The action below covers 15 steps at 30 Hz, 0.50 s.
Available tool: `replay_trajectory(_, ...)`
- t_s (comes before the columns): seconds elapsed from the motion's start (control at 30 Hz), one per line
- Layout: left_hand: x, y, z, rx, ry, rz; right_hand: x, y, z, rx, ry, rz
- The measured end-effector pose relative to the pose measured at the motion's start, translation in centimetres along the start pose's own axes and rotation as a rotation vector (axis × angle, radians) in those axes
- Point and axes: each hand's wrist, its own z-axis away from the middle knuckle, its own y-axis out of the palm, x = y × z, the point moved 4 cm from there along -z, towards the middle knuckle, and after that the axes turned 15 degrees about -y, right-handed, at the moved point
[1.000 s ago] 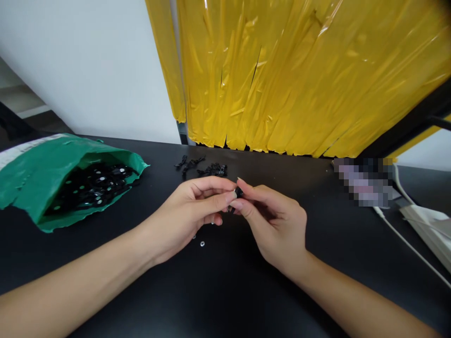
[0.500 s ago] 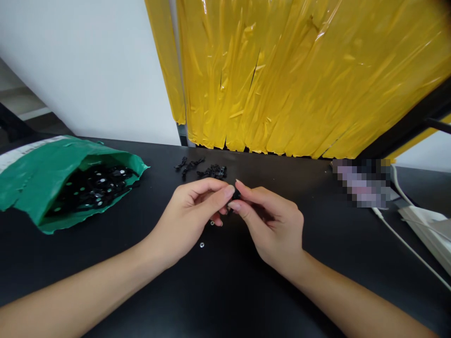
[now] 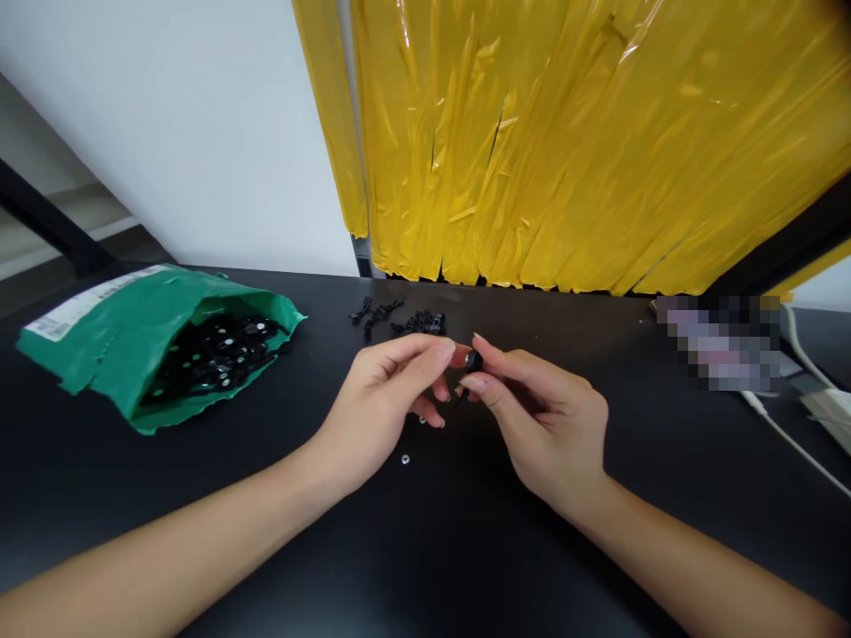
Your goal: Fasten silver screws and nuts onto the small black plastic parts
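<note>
Between the thumb and fingers of my right hand [image 3: 549,412] is a small black part [image 3: 473,361], held above the black table [image 3: 425,549]. My left hand [image 3: 392,399] is just left of it, thumb and index finger pressed together close to the part; whether they grip anything is too small to tell. Beyond my hands lie several small black pieces [image 3: 425,322] in a loose pile. A small silver ring [image 3: 405,459] rests on the table below my left hand, and another [image 3: 422,420] is partly hidden by its fingers.
An open green bag [image 3: 126,328] full of black parts with shiny discs sits at the left. Yellow plastic sheeting [image 3: 565,151] and a white panel [image 3: 219,133] stand behind the table. On the right are a blurred-out item [image 3: 722,346] and a white cable [image 3: 798,449].
The view has shifted, so most things appear farther right. My hands have drawn slightly apart, and the black part now shows more clearly in my right fingers.
</note>
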Motion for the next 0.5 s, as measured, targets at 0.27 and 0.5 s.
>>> replay_trajectory(0.27,-1.2,0.1,1.0,-0.163,0.296,-0.428,0.2,0.3,0.2,0.012,-0.027,-0.021)
replay_trajectory(0.5,-1.3,0.2,1.0,-0.087,0.195,-0.349,0.4,0.3,0.1,0.03,-0.036,-0.041)
